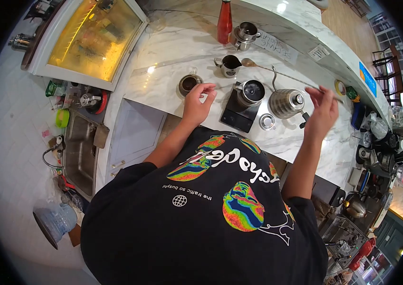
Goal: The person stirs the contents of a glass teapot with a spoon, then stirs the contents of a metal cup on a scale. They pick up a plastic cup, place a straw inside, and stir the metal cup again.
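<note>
My right hand [322, 111] is closed around the thin handle of a long spoon [282, 73], whose bowl hangs near a small metal pitcher [230, 66]. My left hand [197, 103] has its thumb and fingers apart with nothing between them, beside a round cup [189, 84] with dark contents. Between my hands, a metal cup with dark contents [251, 92] stands on a black scale [237, 114]. A steel gooseneck kettle [284, 103] stands to its right, close to my right hand. A small round metal piece [267, 122] lies in front of the kettle.
A red bottle [224, 23] and a metal dripper on a cup [245, 35] stand at the back of the marble counter [163, 57]. A lit glass-front cabinet [97, 38] and a sink [80, 152] are at the left. Cups and utensils crowd the right side.
</note>
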Available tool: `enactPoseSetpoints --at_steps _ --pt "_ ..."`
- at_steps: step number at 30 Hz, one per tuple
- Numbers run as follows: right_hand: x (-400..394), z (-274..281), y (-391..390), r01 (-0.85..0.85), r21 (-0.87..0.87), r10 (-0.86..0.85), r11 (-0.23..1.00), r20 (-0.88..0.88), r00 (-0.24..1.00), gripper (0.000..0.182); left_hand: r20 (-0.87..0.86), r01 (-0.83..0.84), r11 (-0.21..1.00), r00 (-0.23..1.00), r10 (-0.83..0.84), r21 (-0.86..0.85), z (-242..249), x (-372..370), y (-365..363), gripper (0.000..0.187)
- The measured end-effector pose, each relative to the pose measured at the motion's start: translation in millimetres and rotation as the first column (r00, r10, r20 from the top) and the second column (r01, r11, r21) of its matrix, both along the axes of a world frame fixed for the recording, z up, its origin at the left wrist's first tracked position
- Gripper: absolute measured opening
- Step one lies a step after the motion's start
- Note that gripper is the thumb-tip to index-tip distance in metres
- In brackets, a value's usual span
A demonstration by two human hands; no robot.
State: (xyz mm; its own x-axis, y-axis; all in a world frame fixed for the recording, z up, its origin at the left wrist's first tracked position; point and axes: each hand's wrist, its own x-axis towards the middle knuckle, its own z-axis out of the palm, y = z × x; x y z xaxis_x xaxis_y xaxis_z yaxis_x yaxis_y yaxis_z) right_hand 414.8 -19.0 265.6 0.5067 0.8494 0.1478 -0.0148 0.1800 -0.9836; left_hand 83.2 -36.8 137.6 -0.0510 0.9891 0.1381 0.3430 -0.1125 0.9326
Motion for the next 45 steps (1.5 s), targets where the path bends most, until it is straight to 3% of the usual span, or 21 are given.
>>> enactPoseSetpoints --at_steps 14,17,23,29,33,36,38,41,45 --pt "-61.0 -90.2 105.2 -0.174 -0.309 0.254 0.935 0.243 0.936 0.036 0.077 -0.051 0.998 0.996 0.054 -0.038 -16.2 -64.1 3.0 0.023" --pt "-57.5 -106.3 106.9 -0.214 -0.309 0.278 0.927 0.181 0.943 0.036 0.088 -0.022 0.998 0.996 0.027 -0.061 -15.9 -69.3 6.9 0.023" --pt "-62.6 -94.8 91.4 -0.161 -0.336 0.199 0.928 0.081 0.977 0.039 0.135 0.030 0.998 0.991 -0.022 -0.057 -12.1 -77.4 23.0 0.022" --pt "-47.1 -85.2 32.9 0.014 -0.297 0.000 0.955 0.047 0.999 0.035 0.192 0.113 0.992 0.976 -0.101 -0.049 -9.8 -67.6 40.6 0.022" --pt "-27.3 -119.3 -23.6 0.075 -0.401 -0.076 0.913 0.012 0.997 0.033 0.179 0.154 0.986 0.974 -0.140 -0.065 -13.8 -63.6 49.1 0.022" --pt "-11.1 -175.4 -55.6 0.130 -0.423 -0.075 0.897 0.145 0.987 0.034 0.137 0.196 0.978 0.973 -0.184 -0.077 -15.4 -57.5 51.9 0.021" --pt "0.5 -220.7 -70.0 0.217 -0.448 -0.065 0.867 0.329 0.942 0.041 0.108 0.232 0.971 0.968 -0.225 -0.058 -21.4 -55.6 51.4 0.021" --pt "-8.9 -239.0 -82.8 0.291 -0.411 0.064 0.864 0.663 0.746 0.047 0.098 0.281 0.957 0.957 -0.274 -0.067 -15.5 -51.2 46.1 0.021" --pt "-37.9 -232.0 -87.4 0.302 -0.465 0.258 0.832 0.807 0.531 0.051 0.128 0.316 0.944 0.944 -0.303 -0.091 -17.2 -51.0 37.9 0.022"
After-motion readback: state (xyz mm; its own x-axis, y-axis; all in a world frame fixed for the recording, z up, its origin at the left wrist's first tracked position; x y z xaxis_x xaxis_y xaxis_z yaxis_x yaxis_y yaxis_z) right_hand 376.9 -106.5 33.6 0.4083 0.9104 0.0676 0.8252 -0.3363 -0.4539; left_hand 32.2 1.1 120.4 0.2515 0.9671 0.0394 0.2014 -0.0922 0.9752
